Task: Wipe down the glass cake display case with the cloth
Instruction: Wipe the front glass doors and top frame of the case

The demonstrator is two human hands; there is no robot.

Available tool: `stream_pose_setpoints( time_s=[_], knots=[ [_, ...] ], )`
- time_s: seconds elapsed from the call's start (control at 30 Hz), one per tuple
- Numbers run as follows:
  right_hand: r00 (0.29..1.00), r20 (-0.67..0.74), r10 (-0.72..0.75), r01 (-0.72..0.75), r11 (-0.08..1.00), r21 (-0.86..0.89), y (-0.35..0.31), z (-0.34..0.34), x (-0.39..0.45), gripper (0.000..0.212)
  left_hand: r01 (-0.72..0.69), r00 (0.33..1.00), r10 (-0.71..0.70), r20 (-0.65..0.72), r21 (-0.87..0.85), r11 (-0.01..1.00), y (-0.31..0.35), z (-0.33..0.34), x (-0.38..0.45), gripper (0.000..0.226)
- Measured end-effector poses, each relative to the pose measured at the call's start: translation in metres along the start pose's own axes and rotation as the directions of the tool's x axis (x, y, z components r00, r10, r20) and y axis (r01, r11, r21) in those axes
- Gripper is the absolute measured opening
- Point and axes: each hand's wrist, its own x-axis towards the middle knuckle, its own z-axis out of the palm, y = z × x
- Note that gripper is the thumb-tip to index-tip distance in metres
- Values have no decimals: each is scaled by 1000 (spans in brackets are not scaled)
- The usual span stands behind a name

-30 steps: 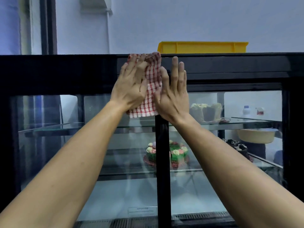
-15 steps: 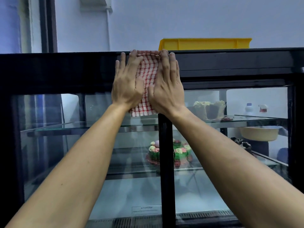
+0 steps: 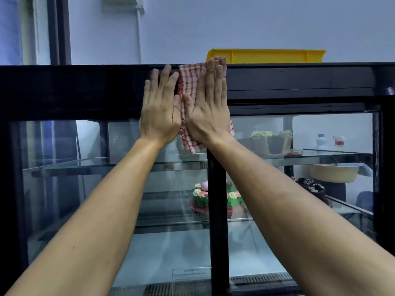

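Note:
A red-and-white checked cloth (image 3: 189,82) lies flat against the black top band of the glass cake display case (image 3: 299,82). My right hand (image 3: 208,107) presses it there with straight fingers, covering most of it. My left hand (image 3: 159,110) lies flat beside it on the case front, fingers straight, its thumb side touching the cloth's left edge. The cloth's lower end hangs below my right wrist, over the black centre post (image 3: 218,221). Glass panes stretch to both sides below.
A yellow tray (image 3: 267,56) sits on top of the case. Inside are a green decorated cake (image 3: 201,198) on the middle shelf, a cut cake (image 3: 271,142) on the upper glass shelf, and a dark cake (image 3: 314,186). A beige bowl (image 3: 333,173) and bottles show through at right.
Both hands slid the cloth up to the case's top edge. My left hand moved off the cloth to its left side, and my right hand now covers most of it.

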Motion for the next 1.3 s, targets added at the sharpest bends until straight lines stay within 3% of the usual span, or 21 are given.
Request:
stream_pose_setpoints(
  time_s=[0.1, 0.27, 0.43, 0.57, 0.77, 0.9, 1.0, 1.1, 1.2, 1.3],
  knots=[
    [990, -69, -120, 122, 992, 31, 7, 1, 3, 62, 36, 999, -34, -14, 113, 993, -2, 2, 0, 58],
    [976, 5, -217, 217, 976, -18, 12, 0, 5, 58, 27, 999, -31, 22, 188, 982, -6, 2, 1, 61],
    [994, 67, -91, 90, 996, 13, 39, -7, 5, 61, -34, 997, 15, 77, 263, 964, -3, 1, 1, 62],
    [999, 38, -7, 7, 1000, -11, 26, -10, 6, 64, -67, 994, 38, 105, 290, 955, -6, 2, 1, 64],
    [980, 112, -164, 155, 984, 83, 24, -11, 9, 62, -45, 995, 20, 96, 274, 961, -6, 2, 1, 62],
    [994, 109, -1, -6, 998, 64, 48, -16, 10, 63, -46, 994, 17, 106, 278, 960, -4, 0, 1, 63],
    [990, 88, 114, -120, 990, 75, 29, -13, 11, 64, -51, 995, 23, 101, 287, 957, -5, 2, 0, 63],
    [992, 125, -6, -10, 992, 126, 22, -13, 12, 62, -60, 995, 34, 94, 295, 954, -5, 3, 0, 62],
    [986, 146, -83, 73, 994, 78, 55, -20, 8, 61, -82, 994, 55, 99, 301, 950, -4, 3, -1, 60],
    [993, 85, 79, -81, 996, 29, 93, -26, 2, 64, -98, 992, 70, 104, 294, 951, -3, 3, -1, 59]
  ],
)
